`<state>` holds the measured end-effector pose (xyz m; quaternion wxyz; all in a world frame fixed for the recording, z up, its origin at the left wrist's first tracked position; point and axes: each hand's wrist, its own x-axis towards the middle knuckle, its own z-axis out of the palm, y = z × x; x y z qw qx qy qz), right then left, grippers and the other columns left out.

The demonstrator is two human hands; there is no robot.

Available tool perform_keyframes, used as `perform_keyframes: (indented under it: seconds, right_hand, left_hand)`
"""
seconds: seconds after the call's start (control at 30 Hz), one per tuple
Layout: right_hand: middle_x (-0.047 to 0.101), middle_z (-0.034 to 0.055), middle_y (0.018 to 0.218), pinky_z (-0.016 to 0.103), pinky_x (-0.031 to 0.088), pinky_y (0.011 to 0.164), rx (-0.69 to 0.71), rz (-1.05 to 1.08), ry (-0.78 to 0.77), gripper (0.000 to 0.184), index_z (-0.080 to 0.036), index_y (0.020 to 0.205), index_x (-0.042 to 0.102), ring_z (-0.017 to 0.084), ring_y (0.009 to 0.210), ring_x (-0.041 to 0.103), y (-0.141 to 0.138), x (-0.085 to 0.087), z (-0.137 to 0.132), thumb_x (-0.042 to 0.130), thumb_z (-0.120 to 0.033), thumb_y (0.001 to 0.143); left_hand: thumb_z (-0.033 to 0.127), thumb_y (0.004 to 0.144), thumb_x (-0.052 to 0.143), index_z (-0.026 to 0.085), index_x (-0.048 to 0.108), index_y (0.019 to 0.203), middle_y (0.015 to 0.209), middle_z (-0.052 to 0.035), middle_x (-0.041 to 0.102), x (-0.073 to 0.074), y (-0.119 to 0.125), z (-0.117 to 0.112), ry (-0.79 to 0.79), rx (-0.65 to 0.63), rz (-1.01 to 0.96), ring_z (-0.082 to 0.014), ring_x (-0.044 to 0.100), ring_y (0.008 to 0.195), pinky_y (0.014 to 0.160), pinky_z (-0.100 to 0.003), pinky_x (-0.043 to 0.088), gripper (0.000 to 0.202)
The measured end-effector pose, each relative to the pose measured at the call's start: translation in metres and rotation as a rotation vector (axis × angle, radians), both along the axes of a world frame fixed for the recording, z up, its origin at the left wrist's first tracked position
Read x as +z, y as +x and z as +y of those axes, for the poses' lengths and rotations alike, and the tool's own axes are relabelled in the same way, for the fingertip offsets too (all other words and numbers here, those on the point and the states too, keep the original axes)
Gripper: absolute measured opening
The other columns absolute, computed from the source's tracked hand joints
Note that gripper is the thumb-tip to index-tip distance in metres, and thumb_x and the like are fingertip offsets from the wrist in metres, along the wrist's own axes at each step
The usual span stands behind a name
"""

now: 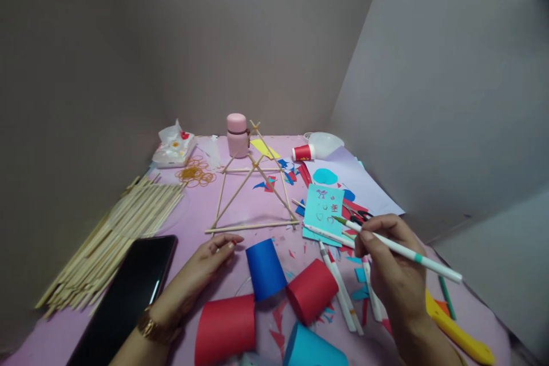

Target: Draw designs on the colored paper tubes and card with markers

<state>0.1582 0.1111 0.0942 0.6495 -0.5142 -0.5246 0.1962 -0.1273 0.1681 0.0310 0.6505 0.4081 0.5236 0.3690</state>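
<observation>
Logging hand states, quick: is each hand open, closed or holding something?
Left hand: loosely open beside the blue cylinder, nothing visibly held.
Right hand: closed on a green-tipped marker, its tip over the turquoise card.

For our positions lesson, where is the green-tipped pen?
Right side of the head view: the pen is in the right hand, tip at the turquoise sheet.

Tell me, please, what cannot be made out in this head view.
In the head view:
- Light-blue cylinder, black phone: near ends cut off by the bottom edge.
- Green-tipped pen: part of its barrel, hidden by the right hand.
- Drawings on the turquoise card: too small to identify fully.
</observation>
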Motion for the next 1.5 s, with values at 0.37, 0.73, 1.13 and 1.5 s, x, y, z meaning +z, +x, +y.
perform_keyframes:
  seconds: [0.37,0.73,1.13,1.5]
  right_hand:
    - [0.055,-0.0081,0.057,0.018,0.04,0.046,-0.111,0.213,0.309,0.01,-0.018,0.075,0.058,0.007,0.046,0.052,0.024,0.025,0.0,0.059,-0.009,0.077]
    - [0.05,-0.0094,0.051,0.021,0.037,0.047,-0.157,0.21,0.147,0.008,-0.02,0.075,0.054,0.009,0.042,0.048,0.03,-0.003,0.001,0.058,-0.017,0.08]
    - [0.054,-0.0085,0.051,0.021,0.04,0.05,-0.124,0.055,-0.063,0.008,-0.021,0.077,0.054,0.01,0.047,0.051,0.022,-0.015,0.005,0.058,-0.022,0.084]
    - [0.06,-0.0031,0.068,0.025,0.049,0.06,-0.103,-0.159,-0.215,0.01,-0.022,0.089,0.052,0.015,0.064,0.061,0.03,-0.017,0.014,0.05,-0.03,0.092]
  left_hand:
    - [0.058,0.062,0.074,0.025,0.068,0.093,0.098,-0.0026,0.068,-0.016,-0.004,0.015,0.101,-0.064,0.11,-0.0177,0.06,0.087,0.076,-0.025,0.046,0.046]
    - [0.061,0.062,0.071,0.024,0.069,0.091,0.1,-0.0077,0.07,-0.008,-0.001,0.014,0.182,-0.074,0.236,-0.0278,0.06,0.1,0.093,-0.038,0.043,0.047]
    - [0.056,0.06,0.072,0.022,0.07,0.085,0.097,-0.0082,0.071,0.009,0.007,0.004,0.19,-0.04,0.26,-0.029,0.061,0.096,0.088,-0.038,0.045,0.043]
    - [0.058,0.059,0.074,0.023,0.071,0.085,0.099,-0.0084,0.071,0.007,0.007,0.007,0.212,-0.055,0.256,-0.0291,0.06,0.099,0.092,-0.038,0.044,0.043]
